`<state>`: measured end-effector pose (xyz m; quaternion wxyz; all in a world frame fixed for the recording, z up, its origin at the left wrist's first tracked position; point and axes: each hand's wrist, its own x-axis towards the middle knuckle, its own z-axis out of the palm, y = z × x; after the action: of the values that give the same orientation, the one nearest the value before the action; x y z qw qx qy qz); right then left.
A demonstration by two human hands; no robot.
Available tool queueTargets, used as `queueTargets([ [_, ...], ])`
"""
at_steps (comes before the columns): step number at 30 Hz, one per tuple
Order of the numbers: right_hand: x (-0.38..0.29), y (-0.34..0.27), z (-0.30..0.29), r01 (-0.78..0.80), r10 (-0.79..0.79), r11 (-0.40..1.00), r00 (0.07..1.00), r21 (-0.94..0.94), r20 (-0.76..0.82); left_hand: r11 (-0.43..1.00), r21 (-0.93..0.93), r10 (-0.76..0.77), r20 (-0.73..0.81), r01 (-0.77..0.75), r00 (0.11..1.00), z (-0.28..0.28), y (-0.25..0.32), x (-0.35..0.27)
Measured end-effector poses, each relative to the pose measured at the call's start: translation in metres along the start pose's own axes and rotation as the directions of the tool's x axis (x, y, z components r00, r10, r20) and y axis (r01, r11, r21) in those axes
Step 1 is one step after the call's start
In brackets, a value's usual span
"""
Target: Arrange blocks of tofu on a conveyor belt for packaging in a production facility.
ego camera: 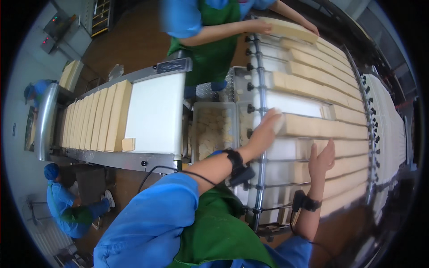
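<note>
Long rows of stacked pale yellow slices lie in lanes on a white conveyor, split by thin metal guide rods. My left hand is at the near-left end of one row. A blurred whitish patch shows by its fingertips, and whether the fingers grip it cannot be made out. To the right, my right hand is held over the neighbouring row, thumb and fingers apart, with nothing in it. Both wrists carry black straps with small devices.
A second belt on the left carries upright rows of slices and a small loose block. Between the conveyors sits a scrap bin. Opposite, a co-worker's hands hold a row. A metal crossbar with black knobs spans the lanes.
</note>
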<state>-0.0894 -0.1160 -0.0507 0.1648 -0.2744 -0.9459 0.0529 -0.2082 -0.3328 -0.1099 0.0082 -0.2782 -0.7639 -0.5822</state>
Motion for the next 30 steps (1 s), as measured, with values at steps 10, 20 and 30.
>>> queueTargets([
  [10, -0.056, -0.143, 0.001, 0.334, -0.369, 0.916, 0.920, 0.224, 0.136, 0.983, -0.107, -0.175, -0.255, 0.152, 0.951, -0.110, -0.022, -0.100],
  [20, -0.086, -0.283, 0.058, 0.613, -0.689, 0.725, 0.661, 0.315, 0.299, 0.706, 0.431, -0.250, -0.591, 0.562, 0.767, -0.282, -0.073, -0.182],
  [30, -0.126, -0.562, 0.196, 0.695, -0.786, 0.619, 0.557, 0.366, 0.270, 0.322, 0.214, -0.504, -0.785, 0.922, 0.359, -0.453, -0.100, -0.321],
])
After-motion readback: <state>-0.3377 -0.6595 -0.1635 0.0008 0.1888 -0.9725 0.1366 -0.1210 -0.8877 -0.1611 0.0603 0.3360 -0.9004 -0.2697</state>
